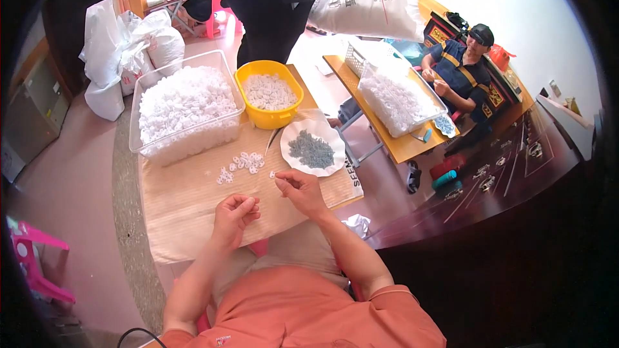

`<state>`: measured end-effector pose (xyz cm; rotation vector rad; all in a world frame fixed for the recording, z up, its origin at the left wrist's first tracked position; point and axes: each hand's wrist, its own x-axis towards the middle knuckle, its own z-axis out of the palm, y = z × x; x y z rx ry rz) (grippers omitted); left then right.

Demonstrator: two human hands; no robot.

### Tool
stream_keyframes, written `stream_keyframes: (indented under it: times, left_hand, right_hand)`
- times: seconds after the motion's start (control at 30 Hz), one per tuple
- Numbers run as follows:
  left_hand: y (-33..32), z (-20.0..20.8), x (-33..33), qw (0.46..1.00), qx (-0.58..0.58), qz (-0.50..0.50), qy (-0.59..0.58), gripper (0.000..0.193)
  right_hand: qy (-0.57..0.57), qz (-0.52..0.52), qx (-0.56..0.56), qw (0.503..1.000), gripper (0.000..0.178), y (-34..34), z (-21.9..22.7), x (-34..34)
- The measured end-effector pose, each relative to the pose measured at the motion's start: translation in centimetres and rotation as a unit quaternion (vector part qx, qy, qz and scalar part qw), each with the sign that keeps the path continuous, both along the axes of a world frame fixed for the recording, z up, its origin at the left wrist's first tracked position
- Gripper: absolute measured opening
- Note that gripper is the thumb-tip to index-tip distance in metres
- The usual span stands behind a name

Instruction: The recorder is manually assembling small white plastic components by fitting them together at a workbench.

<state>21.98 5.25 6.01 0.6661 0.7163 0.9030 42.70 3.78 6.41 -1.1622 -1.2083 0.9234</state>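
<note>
Above the near part of the cloth-covered table, my left hand [236, 218] is closed, thumb pressed to curled fingers; whatever it may hold is hidden. Higher and to the right, my right hand [302, 191] is closed in a pinch, its contents too small to name. A small white plastic piece [272, 174] shows beside the right fingertips; I cannot tell whether they touch it. Beyond my hands lies a loose group of similar white pieces [248, 162]. Just past my right hand, a white scalloped dish [289, 160] holds a heap of small grey-blue parts [312, 149].
A clear bin [187, 144] heaped with white pieces stands at the table's far left. Beside it is a yellow tub [269, 118] of pale pieces. Right, a seated person [461, 71] works behind another table [394, 144]. A standing person [274, 6] is near a large white sack [367, 0].
</note>
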Motion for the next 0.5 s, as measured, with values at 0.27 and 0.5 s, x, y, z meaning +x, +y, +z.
stream_keyframes:
  times: [0.27, 0.5]
  left_hand:
    - [-0.17, 0.2, -0.06, 1.0, -0.002, -0.009, -0.013, 0.007]
    - [-0.29, 0.37, 0.02, 1.0, -0.002, -0.007, -0.015, 0.006]
  right_hand:
    - [-0.006, 0.012, 0.006, 1.0, 0.019, -0.25, -0.2, 0.01]
    - [-0.004, 0.015, 0.002, 1.0, 0.019, -0.36, -0.11, -0.07]
